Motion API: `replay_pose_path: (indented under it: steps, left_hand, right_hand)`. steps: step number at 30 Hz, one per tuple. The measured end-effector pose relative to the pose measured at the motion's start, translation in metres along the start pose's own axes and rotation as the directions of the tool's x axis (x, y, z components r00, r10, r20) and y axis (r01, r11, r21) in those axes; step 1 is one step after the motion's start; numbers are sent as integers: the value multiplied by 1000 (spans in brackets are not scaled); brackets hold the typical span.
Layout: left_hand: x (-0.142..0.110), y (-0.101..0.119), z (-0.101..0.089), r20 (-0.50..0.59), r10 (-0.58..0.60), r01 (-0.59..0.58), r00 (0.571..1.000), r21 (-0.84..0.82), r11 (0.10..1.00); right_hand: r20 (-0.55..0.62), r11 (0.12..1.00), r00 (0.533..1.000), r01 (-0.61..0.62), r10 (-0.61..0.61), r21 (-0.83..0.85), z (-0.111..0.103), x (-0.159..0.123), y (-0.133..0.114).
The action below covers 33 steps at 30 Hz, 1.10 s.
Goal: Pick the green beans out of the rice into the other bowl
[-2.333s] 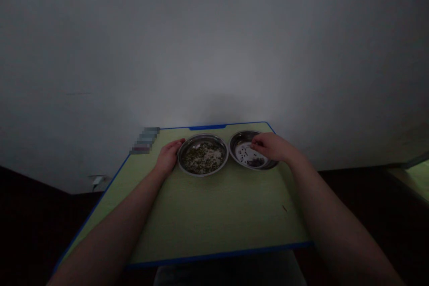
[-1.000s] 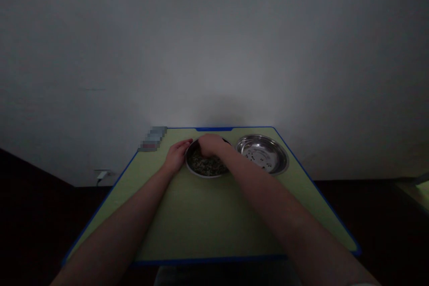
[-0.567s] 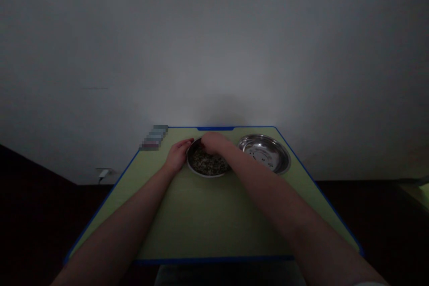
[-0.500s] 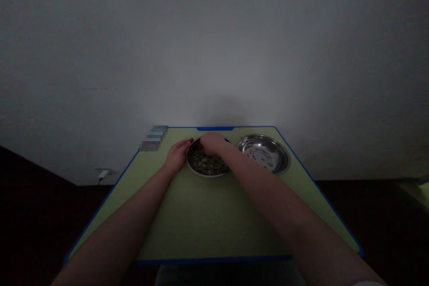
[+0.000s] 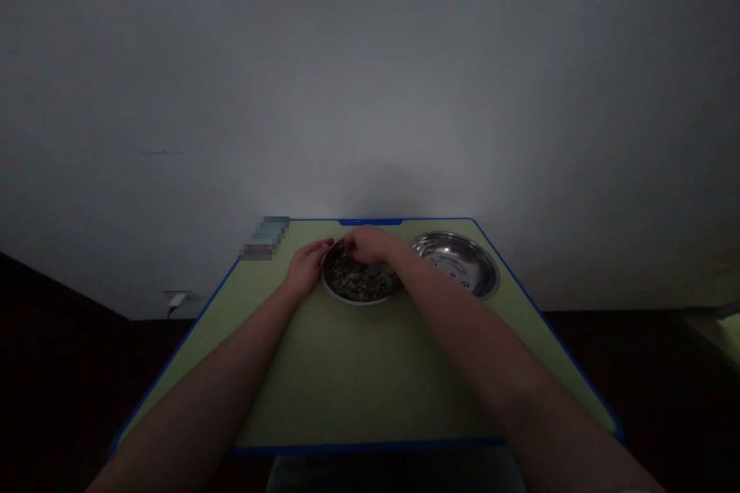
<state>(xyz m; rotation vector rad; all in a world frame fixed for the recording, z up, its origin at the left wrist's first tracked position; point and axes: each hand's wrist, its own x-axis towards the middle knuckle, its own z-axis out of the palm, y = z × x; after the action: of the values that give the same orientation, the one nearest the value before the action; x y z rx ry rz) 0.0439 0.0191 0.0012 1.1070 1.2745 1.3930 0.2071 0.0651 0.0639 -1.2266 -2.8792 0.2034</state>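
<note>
A round metal bowl (image 5: 359, 297) stands near the far side of the table, filled with a speckled mix of small dark and pale grains or beans (image 5: 358, 282). My left hand (image 5: 306, 265) grips this bowl's left rim, fingers along the outside. Over the back part of the mix hovers my right hand (image 5: 368, 244), its fingers pinched together and pointing down; whatever they hold is too small to make out. Right of it sits a second shiny metal bowl (image 5: 489, 269) with several small pieces lying on its bottom, partly hidden by my right forearm.
The pale green table (image 5: 347, 377) has a blue edge and stands against a grey wall (image 5: 370, 92). A blurred-out flat item (image 5: 264, 239) lies at its far left corner. Low on the wall at left, a white plug (image 5: 178, 299) sits in a socket.
My right hand has lifted slightly and shifted a little right within the filled bowl, its fingers now showing above the grains. My left hand stays at the rim.
</note>
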Motion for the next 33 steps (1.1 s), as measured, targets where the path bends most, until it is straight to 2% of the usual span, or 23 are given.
replay_pose_path:
  steps: [4, 14, 17, 20, 24, 26, 29, 33]
  left_hand:
    - [-3, 3, 1, -10, -2, 3, 1000, 12, 1000]
    - [-2, 2, 0, -9, -7, 7, 1000, 21, 1000]
    - [-3, 3, 1, -22, -14, 15, 1000, 22, 1000]
    - [-3, 4, 2, -25, -28, 28, 999, 8, 1000]
    - [-3, 3, 2, -20, -34, 34, 999, 4, 999]
    - [-2, 3, 1, -23, -34, 34, 999, 0, 999]
    - [-2, 2, 0, -19, -21, 21, 1000, -1, 1000]
    - [-2, 2, -2, -5, -16, 16, 1000, 20, 1000]
  right_hand:
    - [-33, 997, 998, 55, -53, 61, -9, -8, 8]
    - [-161, 978, 984, 110, -82, 176, -22, -34, 11]
    - [-238, 980, 971, 65, -19, 186, -30, -59, 16]
    - [-280, 986, 958, -15, 62, 166, -34, -95, 32]
    - [-299, 962, 936, -110, 185, 249, -27, -142, 65]
    - [-318, 933, 906, -178, 279, 312, -21, -160, 80]
    - [-313, 916, 888, -233, 337, 326, -16, -174, 95]
    - [-283, 927, 899, -259, 333, 270, -18, -178, 101]
